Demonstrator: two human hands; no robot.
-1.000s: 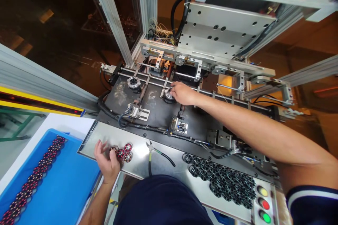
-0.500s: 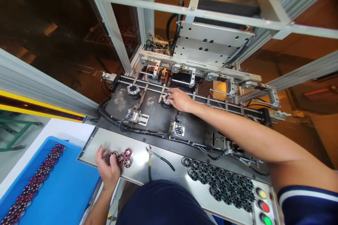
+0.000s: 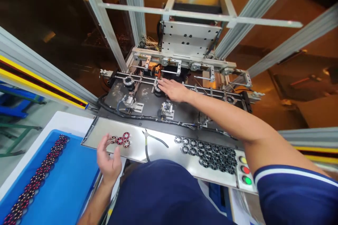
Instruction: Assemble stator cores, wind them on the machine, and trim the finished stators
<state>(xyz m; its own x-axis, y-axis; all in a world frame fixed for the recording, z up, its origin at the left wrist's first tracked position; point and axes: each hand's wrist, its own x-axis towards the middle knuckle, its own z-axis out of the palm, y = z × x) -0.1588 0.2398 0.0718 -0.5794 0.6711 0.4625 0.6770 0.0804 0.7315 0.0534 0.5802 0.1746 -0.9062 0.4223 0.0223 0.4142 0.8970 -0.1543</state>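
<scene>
My right hand [image 3: 173, 90] reaches into the machine, palm down, fingers stretched out over a round fixture [image 3: 157, 90] on the dark machine bed. The fingertips touch or cover its top, so what sits in it is partly hidden. My left hand [image 3: 108, 163] is open, thumb and fingers apart, with nothing visible between them. It hovers by the metal ledge's front edge, beside a small group of red-and-copper wound motor stators [image 3: 120, 141]. Diagonal cutters [image 3: 155, 139] with open jaws lie right of that group.
Many black unwound stator cores [image 3: 211, 153] stand in rows on the ledge. Right of them are yellow, red and green buttons [image 3: 245, 170]. A blue tray [image 3: 71, 179] at left holds a line of wound stators. Another round fixture [image 3: 129, 82], rods and clamps surround my right hand.
My left hand has drawn back from the leftmost wound stator, which now shows uncovered. My right hand has flattened over the same fixture, fingers straighter. The head view has shifted.
</scene>
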